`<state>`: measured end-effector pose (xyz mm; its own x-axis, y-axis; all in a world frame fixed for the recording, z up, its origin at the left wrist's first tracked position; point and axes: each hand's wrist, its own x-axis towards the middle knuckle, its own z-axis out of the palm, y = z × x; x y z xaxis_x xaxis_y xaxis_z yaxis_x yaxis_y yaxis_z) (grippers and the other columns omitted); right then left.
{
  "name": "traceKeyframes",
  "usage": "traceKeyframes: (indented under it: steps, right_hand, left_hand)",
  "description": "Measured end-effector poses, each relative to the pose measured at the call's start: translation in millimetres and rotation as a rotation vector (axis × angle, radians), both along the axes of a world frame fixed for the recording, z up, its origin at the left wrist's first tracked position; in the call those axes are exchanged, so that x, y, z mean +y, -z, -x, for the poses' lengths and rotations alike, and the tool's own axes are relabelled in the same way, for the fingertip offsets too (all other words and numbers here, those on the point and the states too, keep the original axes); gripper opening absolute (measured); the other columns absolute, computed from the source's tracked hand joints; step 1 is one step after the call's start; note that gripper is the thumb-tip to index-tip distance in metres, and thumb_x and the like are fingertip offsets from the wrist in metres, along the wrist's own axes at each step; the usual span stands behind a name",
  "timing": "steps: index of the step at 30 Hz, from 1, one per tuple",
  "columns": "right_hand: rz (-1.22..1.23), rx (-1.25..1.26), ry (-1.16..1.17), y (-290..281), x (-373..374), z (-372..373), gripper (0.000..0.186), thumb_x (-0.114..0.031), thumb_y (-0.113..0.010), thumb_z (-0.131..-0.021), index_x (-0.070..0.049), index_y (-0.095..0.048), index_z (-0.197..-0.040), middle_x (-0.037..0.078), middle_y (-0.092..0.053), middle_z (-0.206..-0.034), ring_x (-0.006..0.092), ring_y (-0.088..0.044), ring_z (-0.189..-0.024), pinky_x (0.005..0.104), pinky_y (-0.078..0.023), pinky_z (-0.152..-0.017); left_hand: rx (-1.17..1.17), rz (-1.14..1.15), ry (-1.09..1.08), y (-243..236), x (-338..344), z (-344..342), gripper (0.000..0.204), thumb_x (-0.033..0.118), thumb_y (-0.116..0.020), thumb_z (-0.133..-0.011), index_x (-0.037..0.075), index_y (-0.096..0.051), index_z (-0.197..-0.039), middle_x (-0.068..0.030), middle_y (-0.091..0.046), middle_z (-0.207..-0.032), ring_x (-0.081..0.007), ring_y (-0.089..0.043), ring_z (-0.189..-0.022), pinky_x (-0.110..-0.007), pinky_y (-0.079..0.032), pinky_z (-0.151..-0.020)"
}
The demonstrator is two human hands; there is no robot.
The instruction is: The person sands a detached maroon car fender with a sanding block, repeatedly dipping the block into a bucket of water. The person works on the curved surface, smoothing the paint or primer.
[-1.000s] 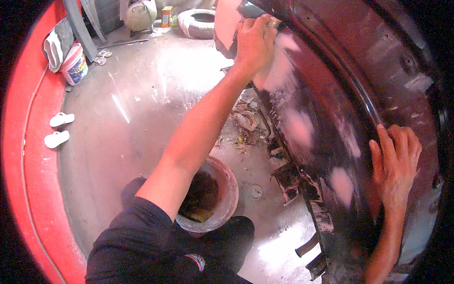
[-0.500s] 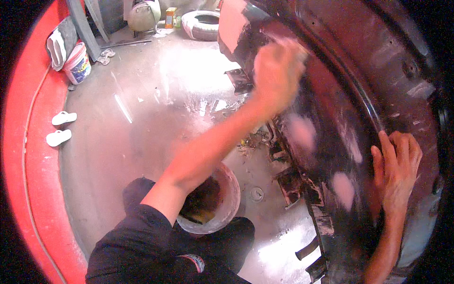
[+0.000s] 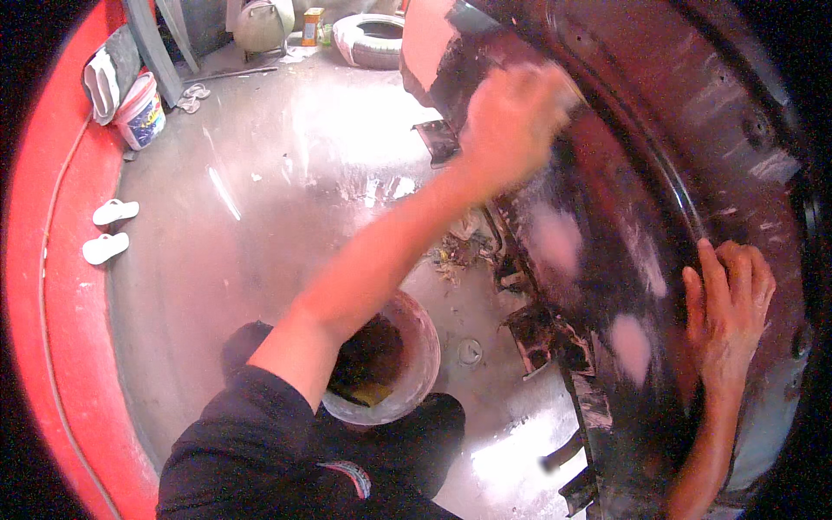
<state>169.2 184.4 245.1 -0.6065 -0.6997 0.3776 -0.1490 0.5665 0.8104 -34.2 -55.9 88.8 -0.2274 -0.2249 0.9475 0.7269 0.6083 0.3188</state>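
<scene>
A dark, scuffed car body panel (image 3: 594,299) fills the right side, with dull pink patches (image 3: 630,348) on its surface. My left hand (image 3: 518,121) is closed and pressed against the panel's upper part, smeared by motion. Whatever its fingers grip is hidden. Lower right, my right hand (image 3: 730,303) rests on the panel with fingers stretched out, fingertips by the end of a shiny curved ridge (image 3: 680,195). Below my left forearm a round bucket (image 3: 425,351) stands between my legs, dark inside, with something yellowish (image 3: 371,396) in it.
Broken brackets (image 3: 542,338) jut from the panel's lower edge, near debris (image 3: 455,251) on the wet, shiny floor. A red wall (image 3: 52,347) curves along the left, with white flip-flops (image 3: 106,249) and a paint bucket (image 3: 140,113) beside it. A tyre (image 3: 368,43) lies far back.
My left hand has shifted slightly right along the panel, still closed. My right hand keeps its place.
</scene>
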Motion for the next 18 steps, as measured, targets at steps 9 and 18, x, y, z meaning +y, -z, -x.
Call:
traceKeyframes:
  steps: [9,18]
  right_hand:
    - [0.025,-0.027,0.013,-0.7,0.2,-0.2,0.035,-0.013,-0.072,-0.086,-0.005,-0.067,-0.119,0.011,-0.061,-0.116,0.0332,-0.052,-0.118,0.0457,-0.041,-0.101]
    - [0.051,-0.044,0.006,1.8,-5.4,4.8,0.036,-0.019,-0.073,-0.086,-0.007,-0.066,-0.119,0.012,-0.060,-0.118,0.0373,-0.051,-0.117,0.0508,-0.041,-0.100]
  left_hand:
    - [-0.003,-0.077,0.000,17.0,15.4,-15.3,0.034,0.020,-0.062,-0.091,0.003,-0.061,-0.121,-0.0202,-0.062,-0.114,-0.0381,-0.056,-0.105,-0.048,-0.042,-0.097]
    - [-0.102,-0.195,-0.058,29.1,5.8,30.7,0.039,0.012,-0.060,-0.092,0.003,-0.055,-0.129,-0.0215,-0.057,-0.112,-0.0424,-0.055,-0.106,-0.049,-0.045,-0.094]
